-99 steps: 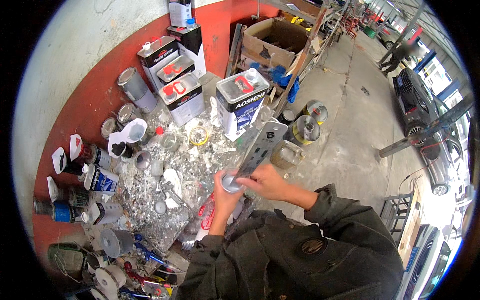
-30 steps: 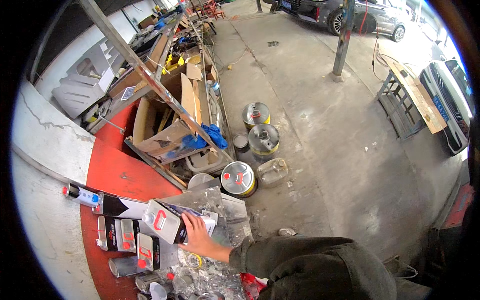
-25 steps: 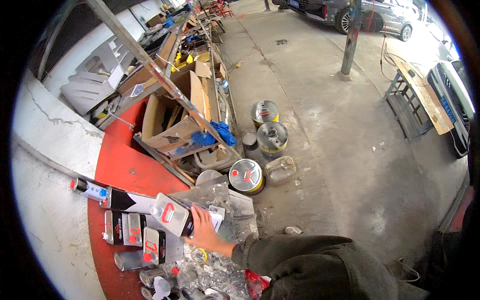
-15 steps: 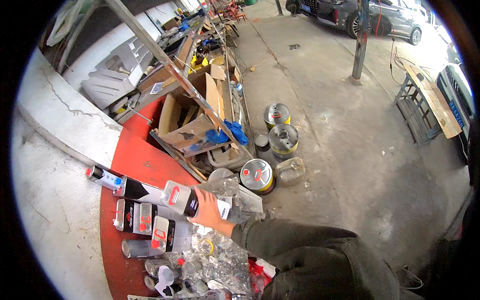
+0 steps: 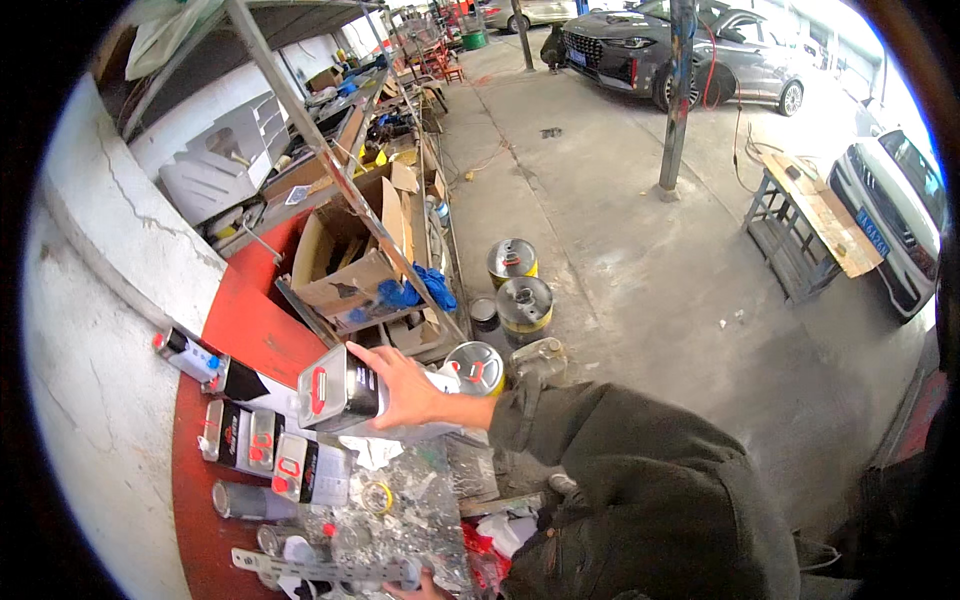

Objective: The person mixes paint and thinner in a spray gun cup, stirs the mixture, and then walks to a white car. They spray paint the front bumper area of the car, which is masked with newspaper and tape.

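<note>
Red-handled rectangular tin (image 5: 343, 388): showing at the bench's (image 5: 425, 500) far end, long axis running rightward behind my right hand (image 5: 405, 388); base hidden
Nearer grip: that hand is clasping the tin's side, fingers spread
My left hand (image 5: 428, 588): curling round a cup (image 5: 405, 573) near the bench's right edge, mostly cropped
Bench: wearing paint spatters
Room: grey car (image 5: 640, 62) standing beyond
</note>
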A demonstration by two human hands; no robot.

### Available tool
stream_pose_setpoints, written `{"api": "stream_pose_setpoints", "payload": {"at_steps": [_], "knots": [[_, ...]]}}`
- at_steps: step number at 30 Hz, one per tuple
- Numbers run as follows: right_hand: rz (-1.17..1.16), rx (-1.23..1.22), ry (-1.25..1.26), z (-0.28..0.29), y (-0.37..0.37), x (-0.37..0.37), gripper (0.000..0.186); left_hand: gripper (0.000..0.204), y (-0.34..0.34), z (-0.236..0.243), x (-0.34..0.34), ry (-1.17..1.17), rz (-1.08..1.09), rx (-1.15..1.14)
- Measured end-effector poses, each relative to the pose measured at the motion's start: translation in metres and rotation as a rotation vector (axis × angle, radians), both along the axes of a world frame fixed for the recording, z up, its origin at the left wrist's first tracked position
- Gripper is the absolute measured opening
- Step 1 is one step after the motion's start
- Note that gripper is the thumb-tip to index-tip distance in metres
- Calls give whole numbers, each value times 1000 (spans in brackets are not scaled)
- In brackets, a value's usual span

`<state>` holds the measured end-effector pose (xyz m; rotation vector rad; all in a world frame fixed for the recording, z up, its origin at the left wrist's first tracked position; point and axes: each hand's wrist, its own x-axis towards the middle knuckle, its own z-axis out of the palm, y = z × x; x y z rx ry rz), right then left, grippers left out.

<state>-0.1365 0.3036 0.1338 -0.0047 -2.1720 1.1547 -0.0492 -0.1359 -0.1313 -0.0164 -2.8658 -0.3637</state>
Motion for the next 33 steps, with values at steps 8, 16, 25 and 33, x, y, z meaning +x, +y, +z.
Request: {"api": "stream_pose_setpoints", "payload": {"at_steps": [8, 16, 25, 33], "knots": [[242, 383, 25, 12, 23, 61, 111, 98, 98, 99, 4, -190, -127, 1362], [307, 574, -215, 49, 7, 120, 102, 81, 138, 136, 5, -284, -285, 1455], [435, 792, -234, 68, -7, 118, 101, 88, 152, 144, 9, -255, -286, 1420], [510, 928, -220, 82, -25, 113, 98, 85, 152, 125, 12, -160, -267, 1276]]}}
